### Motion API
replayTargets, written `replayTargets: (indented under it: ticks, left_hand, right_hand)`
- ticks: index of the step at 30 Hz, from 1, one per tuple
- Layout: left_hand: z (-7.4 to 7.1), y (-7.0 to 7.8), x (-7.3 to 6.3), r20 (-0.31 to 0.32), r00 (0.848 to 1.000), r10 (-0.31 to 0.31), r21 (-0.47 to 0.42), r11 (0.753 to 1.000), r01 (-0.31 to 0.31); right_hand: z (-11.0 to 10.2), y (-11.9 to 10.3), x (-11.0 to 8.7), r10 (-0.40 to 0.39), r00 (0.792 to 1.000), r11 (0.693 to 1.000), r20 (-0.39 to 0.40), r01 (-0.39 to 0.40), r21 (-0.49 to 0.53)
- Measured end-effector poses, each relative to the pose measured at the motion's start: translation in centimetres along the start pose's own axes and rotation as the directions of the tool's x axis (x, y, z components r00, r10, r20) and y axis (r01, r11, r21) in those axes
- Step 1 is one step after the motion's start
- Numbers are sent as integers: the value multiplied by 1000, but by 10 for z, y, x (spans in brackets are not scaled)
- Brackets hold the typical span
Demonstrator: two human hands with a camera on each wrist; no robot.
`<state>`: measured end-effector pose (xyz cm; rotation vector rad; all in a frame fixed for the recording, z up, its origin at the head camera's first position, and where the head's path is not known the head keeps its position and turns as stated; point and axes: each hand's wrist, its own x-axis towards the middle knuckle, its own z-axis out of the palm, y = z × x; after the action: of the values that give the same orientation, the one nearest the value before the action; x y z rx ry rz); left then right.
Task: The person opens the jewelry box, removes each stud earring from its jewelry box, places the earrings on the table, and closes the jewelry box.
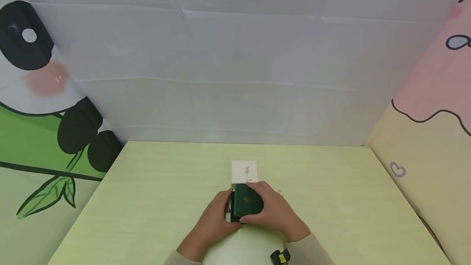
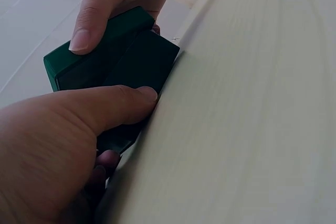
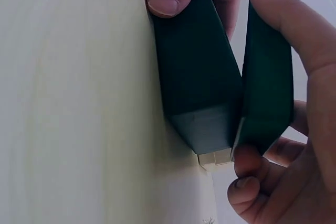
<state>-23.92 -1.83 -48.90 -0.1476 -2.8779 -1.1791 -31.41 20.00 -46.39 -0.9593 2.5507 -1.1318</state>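
Note:
A small dark green box is held low over the table between both hands. Its lid (image 1: 248,200) bears a small gold mark and stands tilted up from the base (image 3: 197,61), with a wedge-shaped gap in the right wrist view. My left hand (image 1: 215,220) grips the base, thumb (image 2: 126,103) along its near side. My right hand (image 1: 276,212) holds the lid between thumb and fingers. What lies inside the box is hidden. Just beyond the box is a white square item (image 1: 244,171) with a pink flower print, partly covered by the box and right fingers.
The pale yellow-green tabletop (image 1: 165,183) spreads around the hands. A white cloth backdrop (image 1: 235,72) hangs at its far edge, with cartoon-printed walls (image 1: 416,150) at the sides. By the right cuff sits a small black object (image 1: 280,256) with a yellow patch.

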Motion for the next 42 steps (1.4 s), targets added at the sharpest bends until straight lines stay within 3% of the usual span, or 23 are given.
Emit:
replayTargets:
  ticks: [12, 18, 30, 42]
  left_hand:
    - [0, -2, 1, -32, 998, 52, 0, 999, -52]
    - [-1, -1, -1, -37, 998, 42, -3, 999, -42]
    - [-3, 3, -1, 11, 1000, -12, -38, 999, 12]
    - [-4, 4, -1, 4, 1000, -11, -8, 1000, 11]
  right_hand:
    - [3, -5, 0, -38, 999, 999, 28, 38, -27]
    - [3, -5, -1, -72, 996, 997, 48, 73, -20]
    - [-6, -4, -3, -146, 986, 989, 85, 146, 4]
    - [-3, 1, 0, -143, 984, 990, 109, 141, 29]
